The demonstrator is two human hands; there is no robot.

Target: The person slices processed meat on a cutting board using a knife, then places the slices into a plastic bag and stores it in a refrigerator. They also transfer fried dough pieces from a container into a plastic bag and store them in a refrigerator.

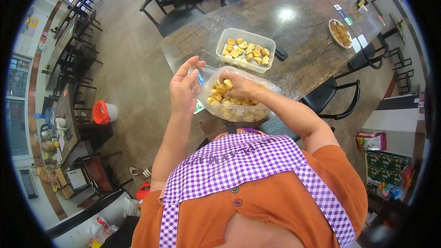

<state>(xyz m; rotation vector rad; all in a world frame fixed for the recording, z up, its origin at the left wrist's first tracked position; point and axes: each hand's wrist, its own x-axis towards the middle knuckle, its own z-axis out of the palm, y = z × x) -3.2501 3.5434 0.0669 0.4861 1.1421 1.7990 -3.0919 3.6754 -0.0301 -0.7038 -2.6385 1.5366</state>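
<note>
A clear plastic bag (237, 115) full of golden fried tofu puffs (217, 93) lies at the near edge of the table in front of me. My left hand (184, 84) grips the bag's gathered edge on the left and holds it up. Inside the mouth of the bag, my right hand (239, 84) has its fingers around some tofu pieces; the fingertips are partly hidden. Just beyond the bag stands a rectangular translucent plastic container (224, 57), with a single loose layer of tofu pieces (249, 51) on its bottom.
The dark table (296, 10) carries a black object (281, 54) beside the container and a plate of brown food (340, 33) farther right. Black chairs (327, 96) stand around it. A white bucket with a red liner (105, 112) is on the floor at left.
</note>
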